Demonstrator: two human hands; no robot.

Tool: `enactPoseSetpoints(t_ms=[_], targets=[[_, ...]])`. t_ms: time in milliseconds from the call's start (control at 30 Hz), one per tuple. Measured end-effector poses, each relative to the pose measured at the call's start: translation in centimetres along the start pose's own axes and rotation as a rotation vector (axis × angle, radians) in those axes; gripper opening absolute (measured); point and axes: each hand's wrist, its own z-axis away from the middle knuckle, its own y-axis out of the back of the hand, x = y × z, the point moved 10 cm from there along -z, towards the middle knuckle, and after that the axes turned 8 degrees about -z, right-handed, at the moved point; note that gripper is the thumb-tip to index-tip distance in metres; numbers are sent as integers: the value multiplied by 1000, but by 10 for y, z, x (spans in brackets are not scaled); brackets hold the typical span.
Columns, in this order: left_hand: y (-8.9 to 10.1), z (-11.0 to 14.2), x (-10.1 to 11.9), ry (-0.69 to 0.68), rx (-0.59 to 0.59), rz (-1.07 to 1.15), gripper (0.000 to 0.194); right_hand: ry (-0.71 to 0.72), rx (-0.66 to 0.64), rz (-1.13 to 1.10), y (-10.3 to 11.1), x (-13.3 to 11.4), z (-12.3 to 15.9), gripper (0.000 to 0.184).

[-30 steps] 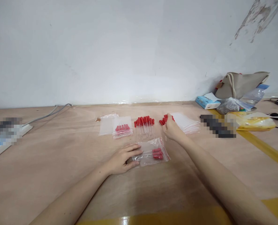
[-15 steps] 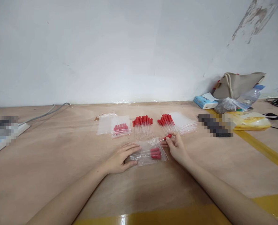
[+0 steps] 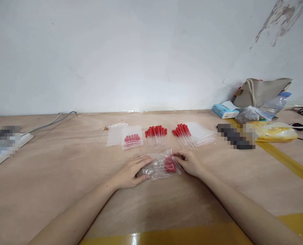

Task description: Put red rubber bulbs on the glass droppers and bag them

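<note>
A clear zip bag (image 3: 155, 173) lies on the table with several red-bulbed droppers (image 3: 169, 166) inside, bulbs toward its right-hand mouth. My left hand (image 3: 134, 173) rests on the bag's left end, fingers apart and thumb along the near edge. At the mouth, my right hand (image 3: 188, 163) pinches the bulb end of a dropper that reaches into the bag; its fingertips are partly hidden by the plastic. Beyond the bag lie two rows of loose droppers, a middle row (image 3: 156, 131) and a right row (image 3: 182, 131), bulbs away from me.
Left of the loose droppers is a filled bag (image 3: 132, 138), partly over another flat bag (image 3: 114, 134). A stack of bags (image 3: 202, 132) fans out at right. Farther right are a blue tissue box (image 3: 225, 110), a yellow packet (image 3: 276, 132) and a beige bag (image 3: 266, 90). A power strip (image 3: 26, 141) sits at left.
My right hand brought a dropper from the right row down to the bag's mouth, then pushed it leftward inside. My left hand has stayed on the bag.
</note>
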Motion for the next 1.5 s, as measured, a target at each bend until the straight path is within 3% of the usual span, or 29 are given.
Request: enactPoseSetpoints(t_ms=[133,300,400,467,500,600,667,767,900,1067,1167,1300,1400,1500], targets=[[0,0,-1,5,-5,-4,54,-8,-68,-106,-7,2,-3,22],[0,-1,0,-1,-2,-5,52,-137,118,-171,0,24,0,19],[-1,-1,0,-1,-20,0,48,-123,-10,-157,-10,18,-1,25],[-3,-1,-1,4,-32,-2,48,-101,-66,-73,-6,11,-6,26],[-4,-1,-2,6,-35,-3,48,-93,-35,11,3,9,-10,24],[-5,-1,-3,2,-34,-3,49,-75,222,300,46,3,-24,16],[-4,0,-3,-4,-23,1,48,-65,353,423,64,0,-34,15],[-4,0,-3,-10,-11,6,48,-109,376,543,64,3,-50,17],[-5,1,-2,-15,-10,11,48,-218,348,621,54,13,-63,8],[-6,1,-2,-15,-18,1,48,-223,347,627,52,8,-71,11],[-5,1,-2,-15,-21,10,48,-187,366,469,59,3,-62,33],[-3,1,-2,-12,-19,21,47,-217,412,-105,64,17,-26,61],[-3,0,0,-17,-32,10,48,-215,490,-380,63,25,2,63],[-2,0,1,-18,-25,10,47,-182,552,-455,59,24,16,62]])
